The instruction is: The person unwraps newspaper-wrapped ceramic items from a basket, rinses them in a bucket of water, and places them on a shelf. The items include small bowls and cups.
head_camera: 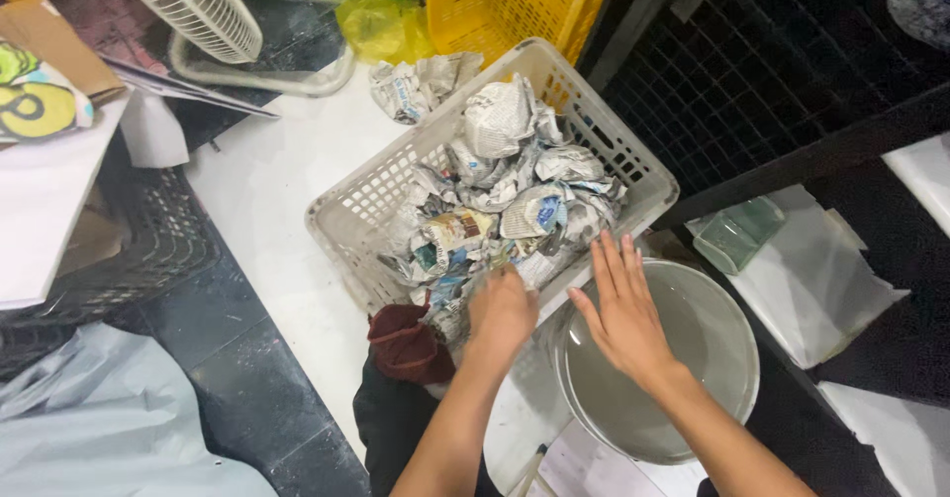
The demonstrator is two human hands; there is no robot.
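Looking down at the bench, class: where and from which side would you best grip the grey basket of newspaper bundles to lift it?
Probably by the two short end rims of the grey basket, one hand from each side. The newspaper-wrapped bundles heap above the rim, so a one-sided grip might tip it; the slotted walls offer finger holds.

white floor (pixel 267 190) w/ grey basket (pixel 366 210), metal bowl (pixel 727 358), yellow crate (pixel 495 2), fan (pixel 193 2)
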